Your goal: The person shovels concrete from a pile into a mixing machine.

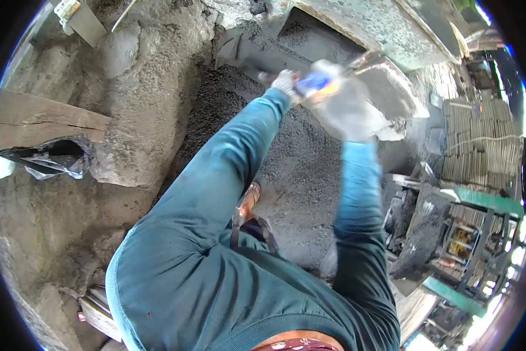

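Observation:
My left hand [285, 85], in a pale glove, is closed near the top centre, with a short dark end sticking out on its left side. What it grips is too blurred to name. Right beside it is a smeared blue, orange and white object [316, 85]. My right hand [347, 111], also in a whitish glove, is smeared by motion at the right end of that object, and its fingers cannot be made out. Below both hands lies dark, wet-looking granular material [298, 158].
A rough stone-like ledge [140, 111] and a wooden beam [46, 120] are on the left. A dark-filled trough [315, 38] is at the top. Stacked flat pieces [479, 140] and a green-edged rack [488, 202] stand on the right. My foot [250, 199] is below.

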Motion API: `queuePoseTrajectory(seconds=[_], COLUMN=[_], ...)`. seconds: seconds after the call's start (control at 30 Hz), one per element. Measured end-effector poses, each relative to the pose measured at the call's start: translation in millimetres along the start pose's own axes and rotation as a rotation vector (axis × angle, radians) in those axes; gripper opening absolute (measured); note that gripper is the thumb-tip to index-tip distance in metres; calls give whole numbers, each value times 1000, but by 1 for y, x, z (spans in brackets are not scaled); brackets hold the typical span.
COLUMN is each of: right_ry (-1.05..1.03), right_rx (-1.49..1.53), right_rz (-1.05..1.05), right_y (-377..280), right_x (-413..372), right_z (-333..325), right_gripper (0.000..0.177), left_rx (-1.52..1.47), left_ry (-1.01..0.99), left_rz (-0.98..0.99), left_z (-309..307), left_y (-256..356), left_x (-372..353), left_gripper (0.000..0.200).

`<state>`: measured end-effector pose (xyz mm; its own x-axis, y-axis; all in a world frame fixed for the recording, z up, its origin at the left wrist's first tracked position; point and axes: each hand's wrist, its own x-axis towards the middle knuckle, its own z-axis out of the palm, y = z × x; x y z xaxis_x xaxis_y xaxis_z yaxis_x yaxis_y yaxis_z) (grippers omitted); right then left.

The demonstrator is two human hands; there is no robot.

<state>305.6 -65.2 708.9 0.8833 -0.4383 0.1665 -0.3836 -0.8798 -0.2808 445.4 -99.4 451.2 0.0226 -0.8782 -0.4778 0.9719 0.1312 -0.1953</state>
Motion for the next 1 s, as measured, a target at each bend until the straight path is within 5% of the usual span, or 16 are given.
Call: queuePoseTrajectory(seconds=[0.07, 0.13, 0.27, 0.3, 0.43, 0.5, 0.63, 0.77, 0.8, 0.87, 0.9, 1.0], right_ry=[-65, -136, -356, -478, -532, -238, -85, 34, 22, 17, -48, -154], right_rx=[40, 130, 318, 208, 161, 336, 576, 531, 578, 684, 825, 778], right_rz=[-12, -60, -141, -168, -447, -651, -689, -474, -426, -359, -167, -262], right_y=[20, 13, 17, 21, -3, 9, 32, -42, -52, -63, -72, -86], right_x=[-24, -59, -205, -215, -192, -172, -148, -142, -140, -131, -135, -165], right_z=[107, 137, 152, 146, 24, 0, 0, -10, -1, 44, 84, 170], right_gripper=[41, 44, 48, 52, 63, 53, 27, 24, 26, 31, 35, 43], left_rx=[189, 381, 561, 607, 303, 131, -7, -202, -366, -248, -240, 81], left_ry=[153, 228, 137, 88, 202, 154, 199, 2, -99, 30, 112, 239], left_rz=[40, 50, 307, 402, 177, 220, 363, 451, 499, 546, 565, 541], left_z=[-66, -138, -273, -275, -182, -152, -122, -119, -128, -151, -170, -267], left_y=[29, 32, -79, -84, -97, -105, -113, -88, -83, -61, -45, 8], left_x=[7, 0, -51, -50, -99, -110, -155, -195, -196, -205, -209, -203], left_gripper=[17, 19, 24, 26, 24, 12, 9, 12, 11, 13, 13, 15])
